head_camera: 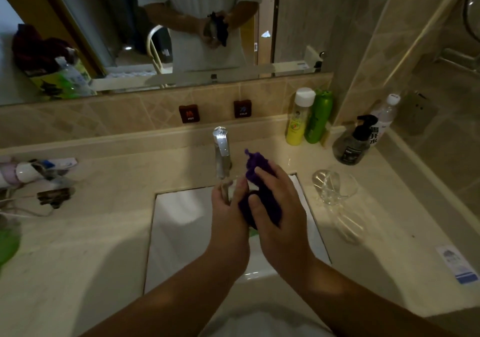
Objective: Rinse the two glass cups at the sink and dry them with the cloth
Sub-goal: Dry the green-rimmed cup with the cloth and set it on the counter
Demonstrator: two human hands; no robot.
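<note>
Over the sink: two hands, one purple cloth, two glass cups.

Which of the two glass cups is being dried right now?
The cup held over the sink, with the purple cloth on it; the other cup sits untouched on the counter.

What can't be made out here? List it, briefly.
- Glass cup in the left hand, head view: mostly hidden by both hands and the purple cloth; wet or dry unclear.
- Right hand: its palm side is hidden.
- Second glass cup on the counter: clear glass, glare; contents unreadable.
- Pump bottle label: too small.
</note>
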